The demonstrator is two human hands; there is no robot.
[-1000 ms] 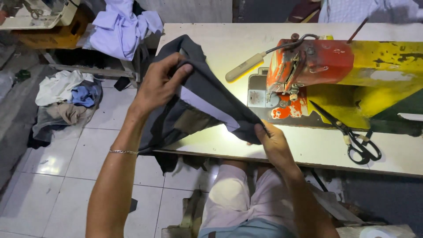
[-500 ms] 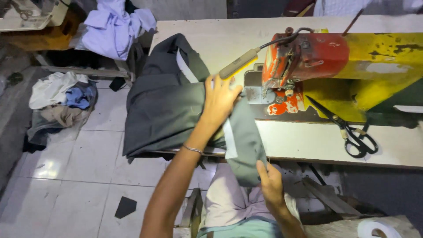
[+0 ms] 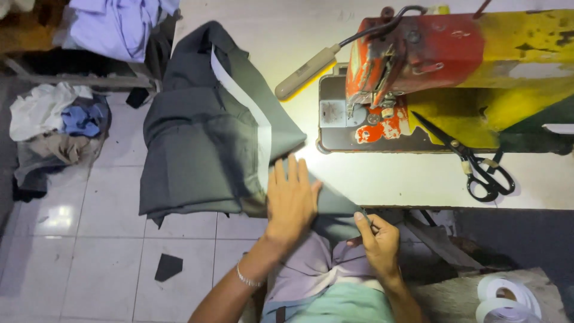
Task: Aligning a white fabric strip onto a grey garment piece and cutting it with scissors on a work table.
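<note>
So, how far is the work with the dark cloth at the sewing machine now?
Looks done: the dark cloth lies folded on the table, hanging over its left edge. In hand: the left hand presses it flat, and the right hand pinches its near corner. Left: the cloth is not yet under the sewing machine; the scissors lie untouched.

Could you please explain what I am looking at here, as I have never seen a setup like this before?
The picture comes from a camera worn on a person's head, looking down at their own hands. The pale table carries a worn red and yellow sewing machine, with black scissors lying beside it. A dark grey garment with a white strip drapes over the table's left edge. The left hand lies flat on the cloth; the right hand pinches its edge near the lap. Fabric piles lie on the tiled floor.
</note>
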